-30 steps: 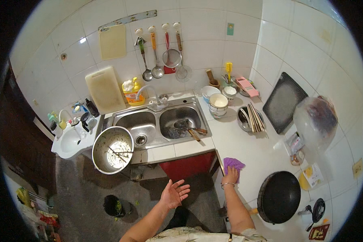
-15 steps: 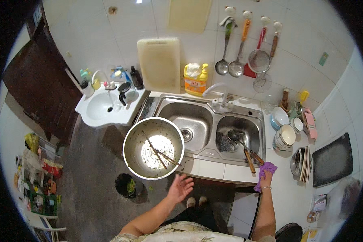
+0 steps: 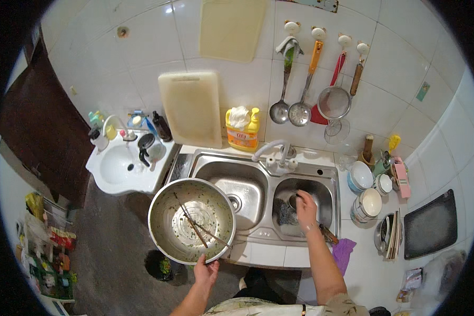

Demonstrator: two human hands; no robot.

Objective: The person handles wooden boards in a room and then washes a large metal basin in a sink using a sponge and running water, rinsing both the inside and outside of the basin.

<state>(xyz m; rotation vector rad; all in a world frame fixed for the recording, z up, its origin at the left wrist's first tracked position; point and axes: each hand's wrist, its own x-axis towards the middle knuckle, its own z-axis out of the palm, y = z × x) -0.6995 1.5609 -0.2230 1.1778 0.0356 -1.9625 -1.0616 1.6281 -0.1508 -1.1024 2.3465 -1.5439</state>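
A large round metal basin [image 3: 160, 224] rests by the sink's left front corner, with green bits stuck inside. Two long brown chopsticks [image 3: 192, 224] lie crossed in it. My left hand [image 3: 206, 272] grips its near rim, one finger reaching over the edge. Over the right sink bowl [image 3: 325, 197] is my right hand [image 3: 306, 213], back upward and fingers pointing down; the fingertips are partly hidden, so any hold is unclear. Beside that wrist shows a wooden utensil handle [image 3: 329, 235]. A crumpled purple cloth [image 3: 343, 256] lies on the counter right of my right forearm.
The left sink bowl [image 3: 247, 187] lies beyond the basin, under a white tap [image 3: 282, 160]. Bowls [image 3: 371, 203] and a black tray [image 3: 432, 224] stand at right. Ladles [image 3: 280, 111] and a strainer [image 3: 334, 102] hang on the wall. A black bin [image 3: 155, 266] is on the floor.
My left hand has come to the basin's rim from beside it. My right hand has let go of the purple cloth and moved over the right sink bowl. The view has shifted.
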